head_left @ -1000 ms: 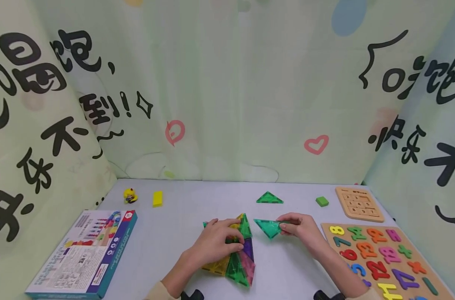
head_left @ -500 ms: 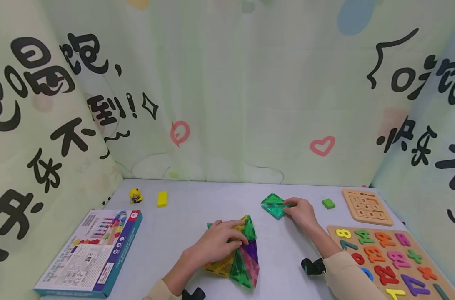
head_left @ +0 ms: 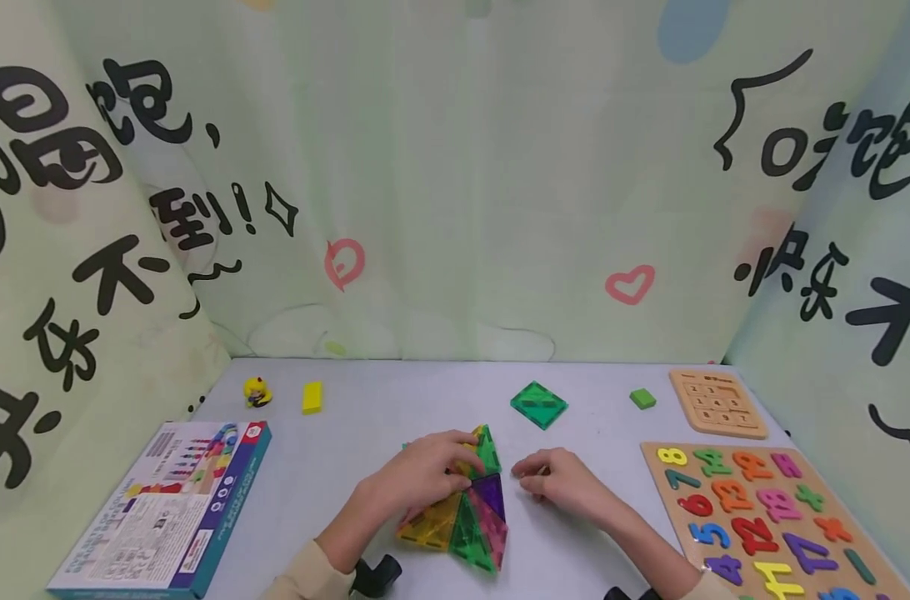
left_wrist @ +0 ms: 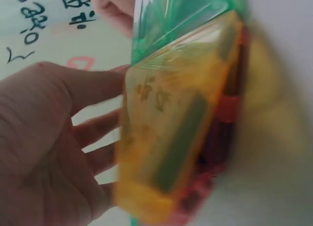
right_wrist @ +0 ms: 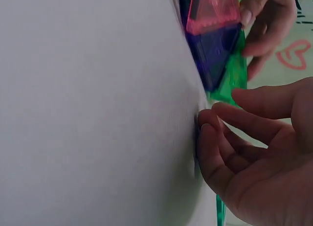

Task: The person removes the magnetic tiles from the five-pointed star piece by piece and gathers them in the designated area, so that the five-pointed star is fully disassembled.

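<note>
My left hand (head_left: 428,468) grips a many-coloured structure of translucent magnetic tiles (head_left: 473,521), its thumb and fingers around the upper part. Orange, green, pink and purple triangles show in it. Close up in the left wrist view, an orange tile (left_wrist: 166,123) faces the thumb, under a green tile (left_wrist: 178,20). Just right of the structure, my right hand (head_left: 567,483) is low over the table with loosely bent fingers and no tile visible between them. Farther back, two green triangle tiles (head_left: 539,405) lie edge to edge as a diamond.
A boxed set (head_left: 162,504) lies at the left. Along the back are a small yellow figure (head_left: 257,392), a yellow block (head_left: 312,397) and a green block (head_left: 642,399). A wooden number board (head_left: 717,404) and a larger number puzzle (head_left: 788,517) occupy the right.
My right hand has put the green triangle against the other green one at the back, let go and come back toward the structure. The left hand keeps holding the tile structure.
</note>
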{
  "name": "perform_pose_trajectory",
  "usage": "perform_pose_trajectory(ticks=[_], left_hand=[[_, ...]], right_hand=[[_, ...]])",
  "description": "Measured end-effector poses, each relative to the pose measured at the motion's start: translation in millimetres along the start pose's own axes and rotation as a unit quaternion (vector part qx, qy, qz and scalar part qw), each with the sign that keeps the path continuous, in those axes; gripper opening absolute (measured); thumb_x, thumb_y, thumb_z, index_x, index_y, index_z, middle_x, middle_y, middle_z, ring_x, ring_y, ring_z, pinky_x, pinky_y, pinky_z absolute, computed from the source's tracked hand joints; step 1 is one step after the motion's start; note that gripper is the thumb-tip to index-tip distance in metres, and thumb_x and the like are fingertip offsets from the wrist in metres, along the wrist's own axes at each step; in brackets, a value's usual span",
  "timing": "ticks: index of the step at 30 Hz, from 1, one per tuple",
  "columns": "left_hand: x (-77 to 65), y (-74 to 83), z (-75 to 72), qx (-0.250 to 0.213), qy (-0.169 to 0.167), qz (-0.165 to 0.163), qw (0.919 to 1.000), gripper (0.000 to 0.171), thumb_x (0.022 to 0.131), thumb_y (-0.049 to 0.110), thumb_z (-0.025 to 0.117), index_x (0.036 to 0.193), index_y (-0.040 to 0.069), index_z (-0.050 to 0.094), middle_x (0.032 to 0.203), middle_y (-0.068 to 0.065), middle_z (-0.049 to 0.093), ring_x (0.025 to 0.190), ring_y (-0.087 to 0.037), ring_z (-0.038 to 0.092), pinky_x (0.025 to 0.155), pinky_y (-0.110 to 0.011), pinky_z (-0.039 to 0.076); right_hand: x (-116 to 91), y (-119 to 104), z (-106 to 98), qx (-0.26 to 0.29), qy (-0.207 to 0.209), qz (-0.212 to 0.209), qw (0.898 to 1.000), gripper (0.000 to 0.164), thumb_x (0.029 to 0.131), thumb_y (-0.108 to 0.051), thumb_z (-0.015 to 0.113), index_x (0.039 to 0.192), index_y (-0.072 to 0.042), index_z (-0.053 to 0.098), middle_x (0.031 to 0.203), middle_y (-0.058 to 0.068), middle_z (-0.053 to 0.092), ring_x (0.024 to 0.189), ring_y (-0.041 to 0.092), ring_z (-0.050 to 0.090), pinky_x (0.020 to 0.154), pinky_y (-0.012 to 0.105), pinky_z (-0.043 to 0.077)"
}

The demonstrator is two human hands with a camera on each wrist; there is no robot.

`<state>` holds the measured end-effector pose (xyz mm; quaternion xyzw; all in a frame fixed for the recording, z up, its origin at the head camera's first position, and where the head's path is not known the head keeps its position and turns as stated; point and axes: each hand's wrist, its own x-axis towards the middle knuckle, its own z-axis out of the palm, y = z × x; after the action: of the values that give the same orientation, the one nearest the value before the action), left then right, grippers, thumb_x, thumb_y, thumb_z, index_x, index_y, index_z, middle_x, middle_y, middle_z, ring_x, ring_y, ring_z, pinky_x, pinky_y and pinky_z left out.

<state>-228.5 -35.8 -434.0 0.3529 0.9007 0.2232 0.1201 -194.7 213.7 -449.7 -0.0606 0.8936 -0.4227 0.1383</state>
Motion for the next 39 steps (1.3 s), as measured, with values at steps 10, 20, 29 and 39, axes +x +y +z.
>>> perform_pose_trajectory(ticks=[10, 20, 29, 39], left_hand=[[2.9, 3.1, 0.5, 0.037, 0.019, 0.009, 0.9991, 0.018, 0.093, 0.027, 0.070, 0.110, 0.030, 0.075, 0.141, 0.004, 0.059, 0.132, -0.018, 0.055, 0.108, -0.041, 0.046], [4.0, 6.9, 7.9, 0.019, 0.067, -0.013, 0.9975, 0.022, 0.094, 0.043, 0.064, 0.103, 0.028, 0.077, 0.133, 0.004, 0.065, 0.126, -0.017, 0.059, 0.105, -0.043, 0.048], [5.0, 10.6, 16.9, 0.051, 0.094, -0.034, 0.9936, 0.029, 0.092, 0.055, 0.061, 0.097, 0.030, 0.076, 0.128, 0.006, 0.066, 0.120, -0.015, 0.062, 0.098, -0.041, 0.053], [2.9, 5.1, 16.7, 0.038, 0.092, -0.034, 0.9945, 0.026, 0.091, 0.045, 0.069, 0.113, 0.031, 0.072, 0.135, 0.005, 0.062, 0.126, -0.019, 0.059, 0.101, -0.044, 0.051]], right_hand=[[-12, -9, 23, 0.039, -0.042, -0.011, 0.998, 0.036, 0.091, -0.010, 0.065, 0.121, 0.009, 0.065, 0.089, 0.005, 0.066, 0.068, 0.015, 0.057, 0.059, 0.026, 0.047], [-12, -12, 29, 0.034, -0.022, -0.012, 0.999, 0.041, 0.091, -0.026, 0.069, 0.120, 0.003, 0.069, 0.094, 0.003, 0.070, 0.071, 0.014, 0.059, 0.060, 0.027, 0.048], [-12, -20, 46, 0.004, 0.104, -0.017, 0.994, 0.023, 0.085, -0.035, 0.076, 0.093, -0.014, 0.075, 0.078, -0.005, 0.070, 0.067, 0.010, 0.058, 0.056, 0.024, 0.046], [-13, -13, 17, 0.029, 0.169, 0.058, 0.983, 0.008, 0.089, -0.014, 0.070, 0.089, -0.009, 0.076, 0.071, 0.000, 0.062, 0.067, 0.013, 0.050, 0.058, 0.025, 0.040]])
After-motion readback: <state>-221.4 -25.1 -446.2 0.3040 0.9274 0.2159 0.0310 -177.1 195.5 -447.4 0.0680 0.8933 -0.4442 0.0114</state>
